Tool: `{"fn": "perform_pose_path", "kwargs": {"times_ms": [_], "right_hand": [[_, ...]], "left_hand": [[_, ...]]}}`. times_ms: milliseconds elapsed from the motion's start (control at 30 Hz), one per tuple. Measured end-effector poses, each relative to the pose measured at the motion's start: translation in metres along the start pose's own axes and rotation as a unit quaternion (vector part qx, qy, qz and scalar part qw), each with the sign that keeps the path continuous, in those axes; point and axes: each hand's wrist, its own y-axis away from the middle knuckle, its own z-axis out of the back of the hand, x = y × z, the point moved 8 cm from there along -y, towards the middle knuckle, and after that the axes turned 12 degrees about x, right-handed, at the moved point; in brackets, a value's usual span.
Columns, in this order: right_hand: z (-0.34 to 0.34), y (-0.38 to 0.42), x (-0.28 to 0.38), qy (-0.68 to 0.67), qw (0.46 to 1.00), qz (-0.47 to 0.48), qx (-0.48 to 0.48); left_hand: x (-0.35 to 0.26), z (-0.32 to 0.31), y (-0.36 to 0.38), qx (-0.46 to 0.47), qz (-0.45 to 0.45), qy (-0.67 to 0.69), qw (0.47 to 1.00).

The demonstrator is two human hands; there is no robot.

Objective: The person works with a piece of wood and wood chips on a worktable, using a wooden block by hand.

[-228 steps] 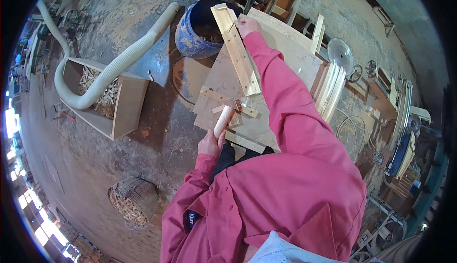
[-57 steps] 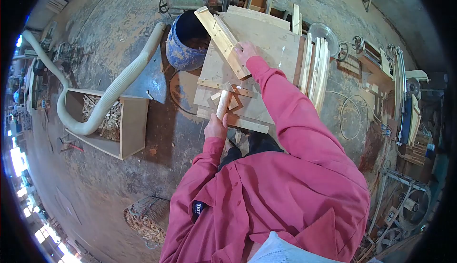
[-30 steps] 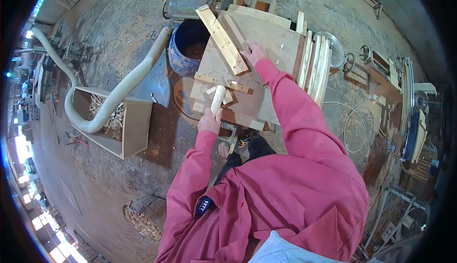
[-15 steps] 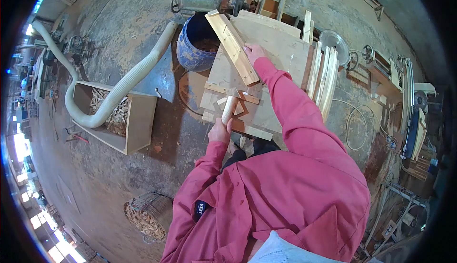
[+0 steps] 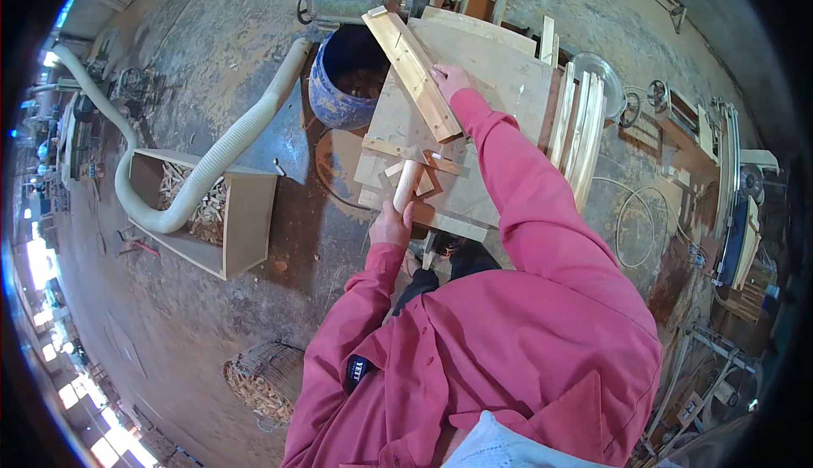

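My left hand (image 5: 391,227) is closed around the pale wooden handle of a hammer (image 5: 406,190). The hammer's head end lies over small crossed wood strips (image 5: 436,163) near the front of the worktable, and its exact shape is hard to make out. My right hand (image 5: 451,80) grips the right edge of a long wooden board piece (image 5: 412,76). This piece slants across the table's left side, its far end reaching past the edge above a blue drum. Most of my right fingers show only partly at the board's edge.
The plywood worktable (image 5: 500,87) carries several long wood strips (image 5: 578,129) on its right. A worn blue drum (image 5: 339,95) stands at its left. Further left, a thick hose (image 5: 220,146) runs over a box of offcuts (image 5: 250,222). A wood-filled basket (image 5: 264,381) sits behind left.
The view has shifted slightly, so the table and board sit a little higher. Both hands keep their holds on the hammer and the board piece.
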Motion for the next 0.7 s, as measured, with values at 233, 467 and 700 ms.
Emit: {"fn": "perform_pose_path", "kwargs": {"times_ms": [233,467,700], "right_hand": [[0.02,-0.053,-0.016,-0.01,1.0,0.018,-0.002],[0.049,-0.065,-0.033,0.027,0.998,-0.047,-0.022],[0.06,0.034,-0.009,0.048,0.995,-0.071,-0.049]], "left_hand": [[-0.031,0.005,-0.044,0.003,-0.005,-0.018,1.0],[-0.041,0.006,-0.054,0.011,-0.003,-0.004,1.0],[-0.028,0.01,-0.019,0.008,-0.006,-0.017,1.0]]}}
